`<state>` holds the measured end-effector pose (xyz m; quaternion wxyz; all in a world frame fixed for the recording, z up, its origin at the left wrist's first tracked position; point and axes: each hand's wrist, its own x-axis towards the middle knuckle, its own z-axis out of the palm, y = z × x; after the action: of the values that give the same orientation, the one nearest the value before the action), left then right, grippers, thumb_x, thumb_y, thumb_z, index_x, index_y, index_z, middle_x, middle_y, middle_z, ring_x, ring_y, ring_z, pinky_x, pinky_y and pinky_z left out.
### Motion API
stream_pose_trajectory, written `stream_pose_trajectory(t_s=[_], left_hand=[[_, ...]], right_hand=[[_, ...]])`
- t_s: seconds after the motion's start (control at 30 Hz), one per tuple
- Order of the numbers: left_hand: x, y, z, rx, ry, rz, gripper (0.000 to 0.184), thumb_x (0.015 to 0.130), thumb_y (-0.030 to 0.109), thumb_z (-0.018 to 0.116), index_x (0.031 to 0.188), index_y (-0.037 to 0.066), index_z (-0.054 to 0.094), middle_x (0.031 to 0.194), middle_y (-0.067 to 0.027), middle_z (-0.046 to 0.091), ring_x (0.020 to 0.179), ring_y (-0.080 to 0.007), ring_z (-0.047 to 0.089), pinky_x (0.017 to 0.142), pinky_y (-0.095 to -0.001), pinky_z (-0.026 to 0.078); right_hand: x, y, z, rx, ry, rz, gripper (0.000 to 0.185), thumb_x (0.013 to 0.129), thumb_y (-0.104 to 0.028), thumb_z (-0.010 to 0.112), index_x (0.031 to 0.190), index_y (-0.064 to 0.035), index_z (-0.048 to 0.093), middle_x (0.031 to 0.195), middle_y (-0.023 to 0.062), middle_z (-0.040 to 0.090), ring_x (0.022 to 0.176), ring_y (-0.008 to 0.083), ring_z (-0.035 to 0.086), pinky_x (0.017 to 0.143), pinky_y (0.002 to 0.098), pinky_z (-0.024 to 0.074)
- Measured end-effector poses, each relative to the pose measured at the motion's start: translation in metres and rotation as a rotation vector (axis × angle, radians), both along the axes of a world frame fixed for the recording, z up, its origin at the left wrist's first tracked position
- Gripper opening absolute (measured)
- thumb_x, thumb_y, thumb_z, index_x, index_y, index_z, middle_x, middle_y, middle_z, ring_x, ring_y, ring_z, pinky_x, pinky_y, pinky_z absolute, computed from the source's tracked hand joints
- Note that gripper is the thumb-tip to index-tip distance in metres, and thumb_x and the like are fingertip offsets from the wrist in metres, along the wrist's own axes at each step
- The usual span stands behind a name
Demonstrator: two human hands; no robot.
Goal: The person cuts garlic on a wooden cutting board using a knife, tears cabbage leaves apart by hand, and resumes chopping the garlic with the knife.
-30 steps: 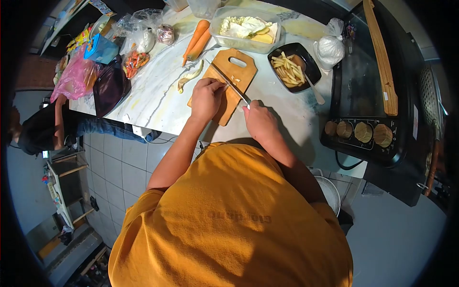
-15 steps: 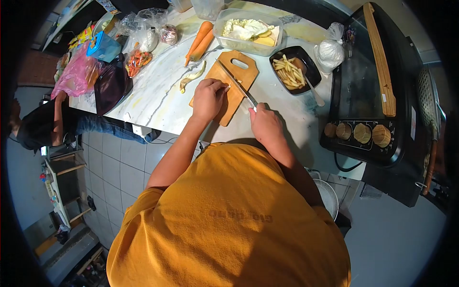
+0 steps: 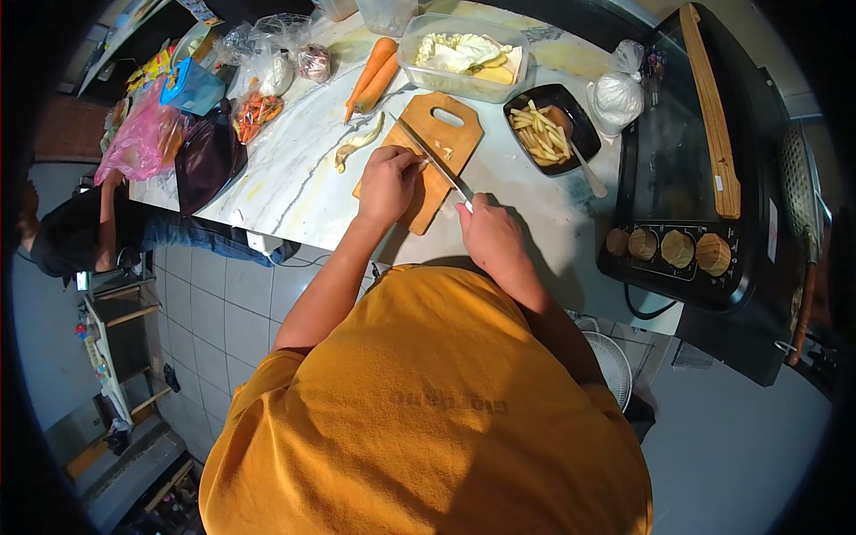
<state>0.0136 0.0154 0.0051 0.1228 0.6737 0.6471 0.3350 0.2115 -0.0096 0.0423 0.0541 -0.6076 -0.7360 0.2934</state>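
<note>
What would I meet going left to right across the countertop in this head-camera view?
Translucent pink plastic bag, clear plastic bag of orange pieces, tan wooden cutting board, square black bowl, boxy black oven.

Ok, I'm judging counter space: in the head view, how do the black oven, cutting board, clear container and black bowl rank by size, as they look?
1. Black oven
2. Cutting board and clear container: too alike to rank
3. Black bowl
</note>
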Motion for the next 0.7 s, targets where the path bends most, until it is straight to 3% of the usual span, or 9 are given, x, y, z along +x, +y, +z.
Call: stream_pose_trajectory(t_s=[0.5, 0.7], left_hand=[[0.0008, 0.0022, -0.0005, 0.010, -0.035, 0.023, 0.009, 0.081, 0.009, 0.073, 0.087, 0.003, 0.076, 0.086, -0.0121, 0.069, 0.087, -0.0315, 0.063, 0.079, -0.0405, 0.051], [-0.0020, 0.0007, 0.0005, -0.048, -0.008, 0.023, 0.011, 0.082, 0.014, 0.075, 0.091, 0.007, 0.078, 0.092, -0.0106, 0.071, 0.092, -0.0293, 0.065, 0.082, -0.0374, 0.052]], right_hand=[[-0.0052, 0.0066, -0.0028, -0.011, -0.016, 0.004, 0.032, 0.101, -0.031, 0.052, 0.098, 0.0010, 0.055, 0.082, 0.0270, 0.068, 0.083, 0.0465, 0.067, 0.074, 0.0546, 0.0532], [-0.0007, 0.0046, -0.0012, -0.019, -0.055, -0.041, 0.035, 0.101, -0.034, 0.050, 0.100, 0.0005, 0.056, 0.084, 0.0271, 0.068, 0.084, 0.0471, 0.067, 0.076, 0.0550, 0.0522]])
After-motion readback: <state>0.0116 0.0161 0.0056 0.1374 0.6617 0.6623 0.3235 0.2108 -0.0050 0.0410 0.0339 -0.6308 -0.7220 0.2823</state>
